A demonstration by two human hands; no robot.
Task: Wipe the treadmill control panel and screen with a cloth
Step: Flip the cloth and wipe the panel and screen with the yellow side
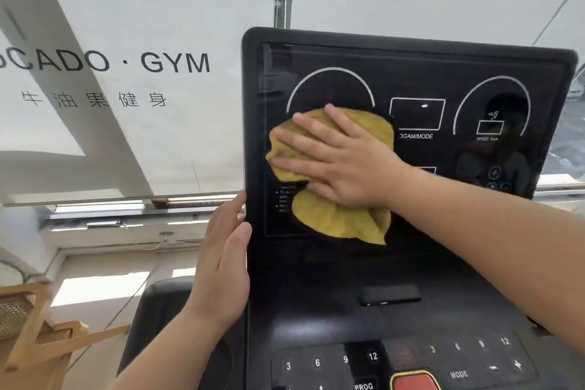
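The treadmill's black glossy screen (443,79) stands upright, with white dial outlines and a "PROGAM/MODE" box. My right hand (338,157) lies flat, fingers spread, pressing a yellow cloth (335,218) against the screen's lower left part. The cloth bulges out above and below the palm. My left hand (223,266) rests with straight fingers against the screen's left edge. Below the screen lies the control panel (316,310) with number keys, "MODE" and "PROG" keys.
A red stop button (413,381) sits at the panel's bottom centre. A white blind printed "GYM" (175,63) hangs behind the console. A wooden chair (28,323) stands at the lower left, beside the treadmill's black handrail (155,310).
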